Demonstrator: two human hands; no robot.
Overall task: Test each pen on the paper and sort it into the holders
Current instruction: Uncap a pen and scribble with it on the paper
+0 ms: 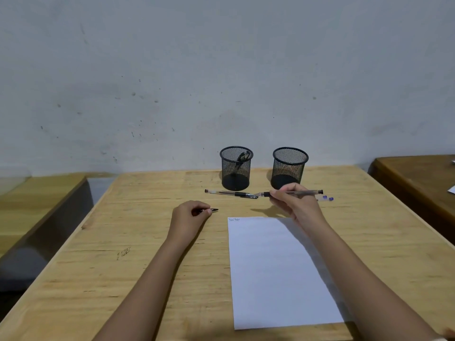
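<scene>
Two black mesh holders stand at the table's far edge. The left holder has one pen leaning inside; the right holder looks empty. My right hand grips a clear uncapped pen, held level just above the table in front of the right holder, tip pointing left. My left hand is closed around a black pen cap and rests on the wood. A black-grip pen lies before the left holder. A blue-capped pen lies behind my right hand. The white paper has small scribbles at its top left corner.
The wooden table has small ink marks at its left. A grey wall rises right behind the holders. A lower bench sits to the left, and a darker table with paper corners on it sits to the right.
</scene>
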